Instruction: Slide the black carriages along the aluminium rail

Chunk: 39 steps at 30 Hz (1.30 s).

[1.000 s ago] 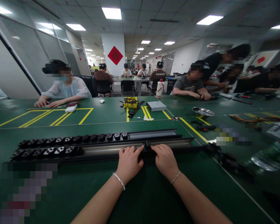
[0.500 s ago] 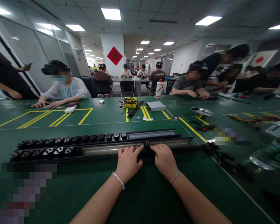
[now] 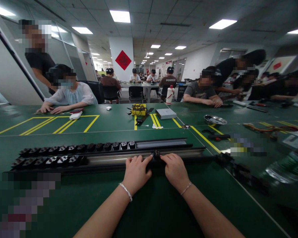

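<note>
Two long black track rails lie side by side across the table. The far rail (image 3: 161, 143) carries a row of round-faced black modules resembling track sockets (image 3: 99, 146). More of these sockets sit at the left end of the near rail (image 3: 106, 160). One small black socket module (image 3: 156, 154) rests at the near rail, between my hands. My left hand (image 3: 137, 172), fingers curled, presses its left side with the index fingertip. From the right, my right hand (image 3: 175, 170) touches the same module, its fingers bent as well. The thumbs are partly hidden.
Loose black modules (image 3: 240, 170) lie to the right, near a clear plastic bottle (image 3: 288, 167). Beyond are a metal bowl (image 3: 215, 119), a grey box (image 3: 166, 113) and a yellow holder with cables (image 3: 138, 109). Co-workers sit across the green table (image 3: 114, 127).
My hands and the module between them stay almost still. At the left, a standing person has shifted towards the seated co-worker. The view has moved slightly.
</note>
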Tool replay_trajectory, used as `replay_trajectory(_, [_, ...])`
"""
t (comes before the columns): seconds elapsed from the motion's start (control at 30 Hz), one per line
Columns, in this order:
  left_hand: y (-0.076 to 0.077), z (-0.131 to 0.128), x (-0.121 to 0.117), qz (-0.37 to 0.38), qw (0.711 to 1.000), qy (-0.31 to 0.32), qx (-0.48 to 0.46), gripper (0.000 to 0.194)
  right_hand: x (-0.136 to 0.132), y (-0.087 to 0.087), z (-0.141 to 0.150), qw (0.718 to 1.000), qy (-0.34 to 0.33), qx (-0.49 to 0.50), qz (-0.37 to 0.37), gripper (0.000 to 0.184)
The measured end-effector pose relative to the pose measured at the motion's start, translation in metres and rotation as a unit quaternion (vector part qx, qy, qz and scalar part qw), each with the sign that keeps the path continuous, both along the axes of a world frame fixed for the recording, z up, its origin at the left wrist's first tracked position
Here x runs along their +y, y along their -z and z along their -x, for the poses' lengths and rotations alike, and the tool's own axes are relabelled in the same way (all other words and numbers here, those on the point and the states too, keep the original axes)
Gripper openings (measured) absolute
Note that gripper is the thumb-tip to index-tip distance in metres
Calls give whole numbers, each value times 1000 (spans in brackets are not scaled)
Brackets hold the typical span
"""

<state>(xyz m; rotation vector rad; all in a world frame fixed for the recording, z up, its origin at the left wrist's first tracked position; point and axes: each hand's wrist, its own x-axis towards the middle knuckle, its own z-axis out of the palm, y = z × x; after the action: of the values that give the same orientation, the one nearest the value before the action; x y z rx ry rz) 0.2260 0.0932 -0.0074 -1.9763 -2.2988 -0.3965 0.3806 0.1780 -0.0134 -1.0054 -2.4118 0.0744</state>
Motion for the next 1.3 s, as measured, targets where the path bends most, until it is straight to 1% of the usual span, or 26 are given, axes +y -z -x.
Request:
replay_trajectory(0.27, [-3,-2,-1,14,1000,-7,2,52,1,0,0,1000,6,-6,-12,38])
replay_trajectory(0.5, [-1,-2,-7,-23,999,23,25,58,1,3,1,1000,8,-3,-21,38])
replay_trajectory(0.67, [2,-1,-8,-72,996,50,7,52,2,5,2,1000,8,6,-18,37])
replay_trajectory(0.73, [5,-2,-6,-80,995,64,0,54,2,5,2,1000,8,6,-15,37])
replay_trajectory(0.8, [8,-4,-4,-78,994,78,-8,57,2,4,2,1000,10,4,-14,37])
replay_trajectory(0.9, [9,-6,-1,-71,994,82,-17,55,2,4,2,1000,11,5,-13,36])
replay_trajectory(1.13, [6,-5,0,-46,996,70,-24,52,3,5,1,1000,9,-1,-20,36])
replay_trajectory(1.3, [4,-6,1,-45,997,62,-20,49,3,4,1,1000,7,-1,-22,36])
